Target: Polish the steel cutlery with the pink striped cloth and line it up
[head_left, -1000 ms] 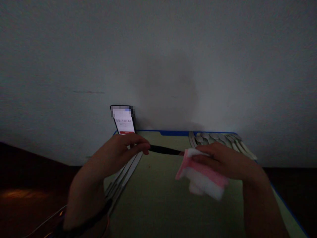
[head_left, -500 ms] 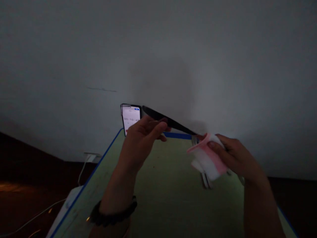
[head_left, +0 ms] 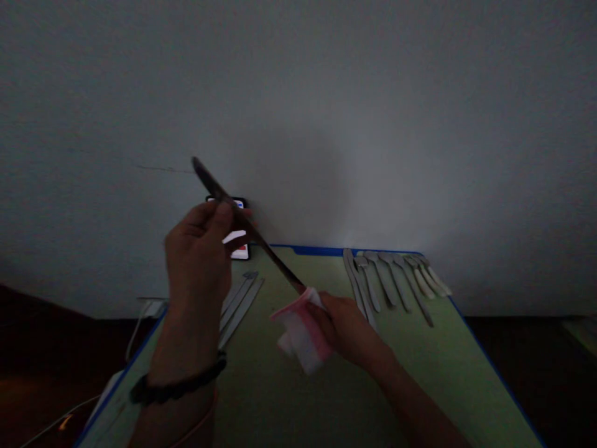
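Observation:
A long table knife (head_left: 267,247) slants through the air above the table, its blade end up and to the left. My left hand (head_left: 200,249) pinches it near the blade between thumb and fingers. Around its lower end, my right hand (head_left: 347,326) grips a pink and white cloth (head_left: 303,333), which hides that end of the knife. The cloth's loose part hangs below the fingers. A dark beaded bracelet (head_left: 180,387) circles my left wrist.
Several spoons and other cutlery (head_left: 389,277) lie in a row at the table's right back. More cutlery (head_left: 240,308) lies beside my left forearm. A lit phone (head_left: 240,252) leans on the wall (head_left: 373,124) behind the blue-edged table (head_left: 289,398).
Both hands, with the knife and cloth, have shifted left in view. The knife is tilted more steeply, and its side now looks lighter. Cutlery on both sides has come into sight.

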Available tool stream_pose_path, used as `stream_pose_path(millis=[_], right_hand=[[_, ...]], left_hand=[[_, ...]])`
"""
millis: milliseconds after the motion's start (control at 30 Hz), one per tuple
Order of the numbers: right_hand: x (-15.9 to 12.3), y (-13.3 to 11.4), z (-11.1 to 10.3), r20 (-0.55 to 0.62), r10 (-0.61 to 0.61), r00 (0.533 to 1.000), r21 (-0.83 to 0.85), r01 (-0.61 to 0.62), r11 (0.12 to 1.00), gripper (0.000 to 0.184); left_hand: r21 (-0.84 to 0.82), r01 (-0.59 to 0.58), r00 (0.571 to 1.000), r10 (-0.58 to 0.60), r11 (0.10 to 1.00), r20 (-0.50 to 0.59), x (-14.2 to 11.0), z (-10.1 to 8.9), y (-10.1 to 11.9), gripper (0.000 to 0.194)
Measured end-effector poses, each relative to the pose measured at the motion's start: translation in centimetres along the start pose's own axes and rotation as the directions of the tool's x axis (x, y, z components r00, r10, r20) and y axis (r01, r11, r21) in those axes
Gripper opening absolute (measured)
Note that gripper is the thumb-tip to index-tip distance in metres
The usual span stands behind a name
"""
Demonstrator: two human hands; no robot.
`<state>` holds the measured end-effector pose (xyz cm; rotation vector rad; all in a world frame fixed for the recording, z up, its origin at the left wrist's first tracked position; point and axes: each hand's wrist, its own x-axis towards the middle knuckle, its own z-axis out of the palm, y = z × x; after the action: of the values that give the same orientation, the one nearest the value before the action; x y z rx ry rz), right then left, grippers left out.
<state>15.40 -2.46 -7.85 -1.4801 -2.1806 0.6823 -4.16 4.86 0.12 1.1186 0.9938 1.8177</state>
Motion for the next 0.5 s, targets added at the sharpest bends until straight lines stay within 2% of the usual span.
stream_pose_path(millis=[67,167,267,333,467,500], right_hand=[[-0.8,0.7,1.0,0.026,0.056,0.998,-0.006,-0.056,0.998,0.03],[-1.7,1.3,1.3,0.054,0.02,0.998,0.068,-0.024,0.997,0.029],[-3.0,2.0,0.0,0.011,-0.053,0.999,0.153,0.051,0.987,0.031],[-4.2,3.0,-1.1,-0.082,-0.032,0.996,0.134,0.043,0.99,0.036],[-6.7,6.1,-2.3,-0.32,0.004,0.947,-0.003,-0.005,1.0,0.03],[-7.1,7.0,-2.3,-0.365,0.001,0.931,-0.044,-0.018,0.999,0.029]], left_hand=[[0.006,-0.001,1.0,0.001,1.0,0.026,-0.3,-0.1,0.6,0.004],[0.12,0.102,0.975,-0.123,0.988,0.184,-1.5,0.9,0.9,0.01],[0.224,0.216,0.883,-0.288,0.95,0.371,-3.5,2.6,0.2,0.019],[0.292,0.265,0.816,-0.375,0.919,0.439,-4.8,3.6,-0.8,0.023],[0.413,0.375,0.683,-0.548,0.83,0.482,-6.3,5.7,-3.9,0.026],[0.434,0.384,0.673,-0.569,0.815,0.474,-6.5,6.4,-4.9,0.025]])
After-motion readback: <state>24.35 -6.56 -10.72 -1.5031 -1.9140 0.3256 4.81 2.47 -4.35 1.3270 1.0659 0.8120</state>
